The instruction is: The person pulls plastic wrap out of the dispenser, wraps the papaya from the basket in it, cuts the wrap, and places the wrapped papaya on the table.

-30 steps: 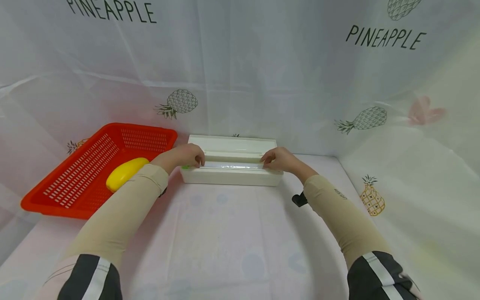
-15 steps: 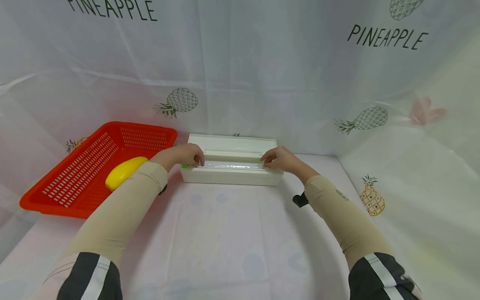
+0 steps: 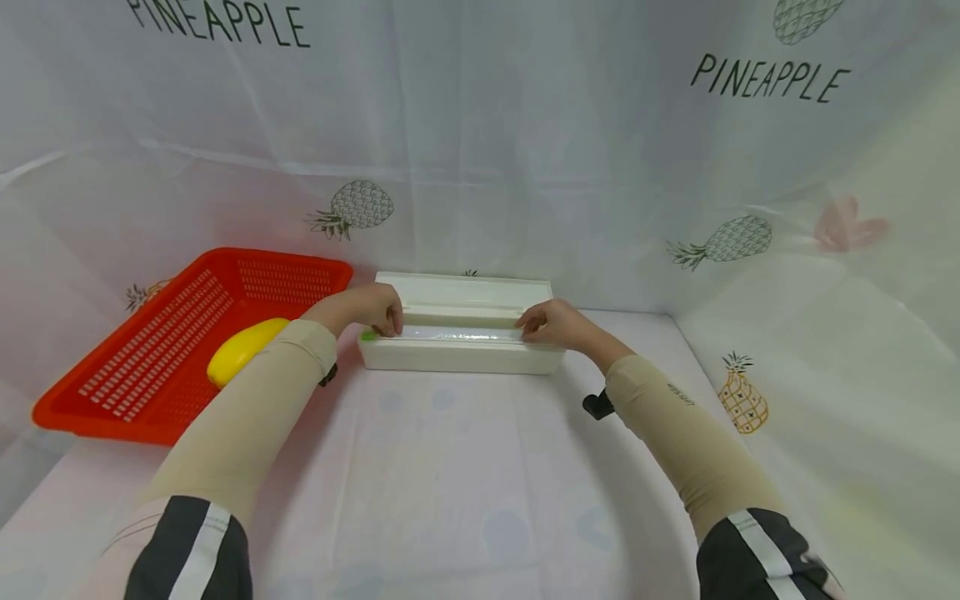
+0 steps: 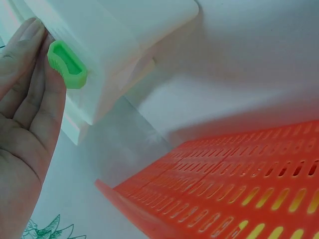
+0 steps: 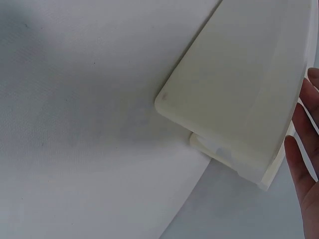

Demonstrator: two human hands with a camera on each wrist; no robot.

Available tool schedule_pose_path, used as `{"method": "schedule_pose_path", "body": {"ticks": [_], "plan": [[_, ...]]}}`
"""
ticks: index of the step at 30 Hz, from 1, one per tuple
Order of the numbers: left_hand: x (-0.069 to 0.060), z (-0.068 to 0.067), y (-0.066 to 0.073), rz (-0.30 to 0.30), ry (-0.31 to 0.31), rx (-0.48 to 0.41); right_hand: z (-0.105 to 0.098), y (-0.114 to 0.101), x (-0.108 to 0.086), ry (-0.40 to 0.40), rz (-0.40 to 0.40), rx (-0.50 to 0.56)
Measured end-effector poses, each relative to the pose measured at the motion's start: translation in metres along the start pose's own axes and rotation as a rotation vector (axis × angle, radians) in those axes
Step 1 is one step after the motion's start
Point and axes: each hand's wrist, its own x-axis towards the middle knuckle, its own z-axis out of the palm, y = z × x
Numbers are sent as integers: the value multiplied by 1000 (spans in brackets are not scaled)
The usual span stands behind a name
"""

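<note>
A long white box (image 3: 461, 358) lies at the back of the table, its lid (image 3: 465, 290) raised behind it, with a strip of clear film (image 3: 461, 334) along the opening. My left hand (image 3: 367, 308) pinches at the strip's left end, beside a green slider (image 4: 69, 65). In the left wrist view the thumb and index fingertip of the left hand (image 4: 27, 94) meet; what lies between them is hidden. At the strip's right end, my right hand (image 3: 558, 325) pinches the film's edge, while other fingers (image 5: 299, 174) of it lie along the box (image 5: 239, 74), slightly spread.
A red perforated basket (image 3: 56, 410) stands at the left, near my left forearm, holding a yellow oblong object (image 3: 243, 350). Behind the box hangs a pineapple-print cloth (image 3: 465, 192). A pale cloth covers the tabletop (image 3: 435, 483).
My left fingers have shifted slightly left along the box, and more of the strip shows beside them. The head view has moved a little; the right hand stays at the strip's right end.
</note>
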Motion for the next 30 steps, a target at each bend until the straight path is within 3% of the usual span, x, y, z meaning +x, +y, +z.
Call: {"method": "schedule_pose_path", "body": {"ticks": [7, 17, 25, 30], "plan": [[0, 3, 2, 4, -29, -33, -1, 1, -1, -8, -5, -19], [2, -3, 5, 31, 86, 10, -4, -1, -1, 13, -31, -1], [6, -8, 3, 58, 131, 62, -6, -4, 2, -143, -108, 94], [7, -10, 2, 39, 145, 60, -4, -5, 1, -214, -90, 115]]}}
